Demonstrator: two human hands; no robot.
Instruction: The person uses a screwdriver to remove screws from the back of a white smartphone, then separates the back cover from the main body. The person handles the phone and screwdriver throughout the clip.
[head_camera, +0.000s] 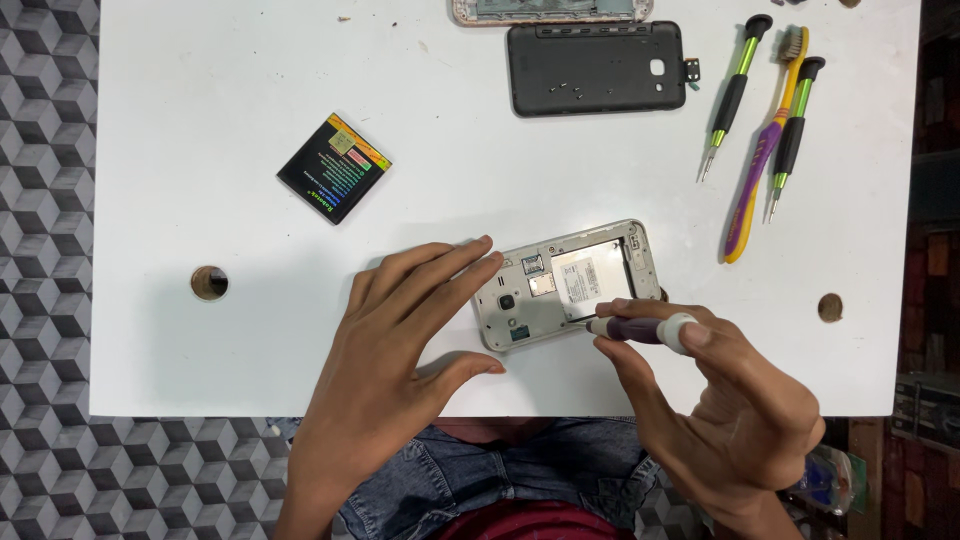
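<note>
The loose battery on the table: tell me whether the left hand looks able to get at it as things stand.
Probably yes. The left hand rests flat against the opened phone and holds nothing, and the table between it and the black battery, up and to its left, is bare.

White table (250, 360), silver phone (500, 325), purple screwdriver (640, 329), cube-patterned grey floor (45, 250).

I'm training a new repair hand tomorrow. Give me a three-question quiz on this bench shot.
1. True or false: the right hand holds a purple-handled screwdriver against the opened phone.
2. Which lies nearest the table's left edge? A) battery B) black back cover C) toothbrush
3. How many green-and-black screwdrivers lie at the right?

Key: 1 true; 2 A; 3 two. The left hand steadies the phone.
</note>
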